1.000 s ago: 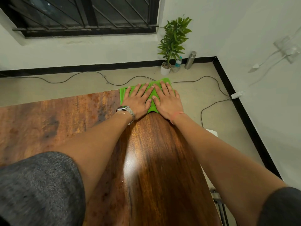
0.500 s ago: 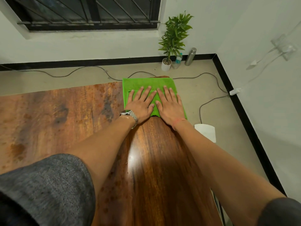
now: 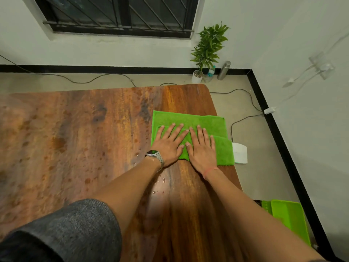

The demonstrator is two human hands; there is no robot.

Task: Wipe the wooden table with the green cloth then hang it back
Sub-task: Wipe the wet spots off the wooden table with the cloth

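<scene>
A folded green cloth [image 3: 196, 121] lies flat near the far right corner of the wooden table [image 3: 85, 138], its right side overhanging the table's edge. My left hand [image 3: 169, 143], with a metal watch at the wrist, presses palm down on the cloth's left part, fingers spread. My right hand [image 3: 202, 148] presses flat on the cloth right beside it, thumbs nearly touching. Neither hand grips the cloth. Water drops [image 3: 162, 179] sit on the wood just behind my left wrist.
On the floor past the table stand a potted plant [image 3: 206, 52], a plastic bottle [image 3: 210, 72] and a steel flask [image 3: 223, 70]. Cables run along the floor [image 3: 239, 121]. A white object [image 3: 239, 153] and a green tray-like item [image 3: 290, 222] lie right of the table.
Both hands have slid the cloth from the table's far edge back toward me. More bare wood shows beyond the cloth, and the view has tilted down.
</scene>
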